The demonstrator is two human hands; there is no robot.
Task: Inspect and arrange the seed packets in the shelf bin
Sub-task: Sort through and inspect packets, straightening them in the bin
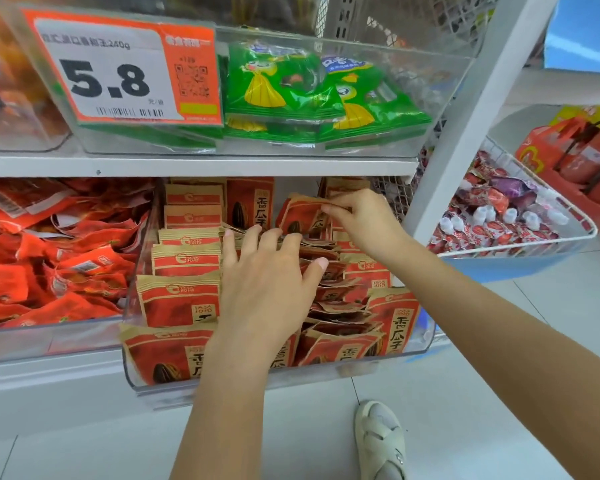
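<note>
Red-and-kraft seed packets [184,299] are filling the clear shelf bin [426,344]; the left hand [267,282] is pressing spread, straight fingers on them while the right hand [364,220] is pinching one raised packet [300,213] near the back

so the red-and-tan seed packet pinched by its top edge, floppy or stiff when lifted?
Probably floppy: the seed packet sags and creases below the right hand. Likely light, since a fingertip pinch holds it. Its paper-like top looks grippy, not slippery.

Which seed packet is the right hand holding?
Find the clear bin under the green packets. Near its back right, the right hand pinches one red-and-tan packet. It alone is lifted and tilted above the rows.
</note>
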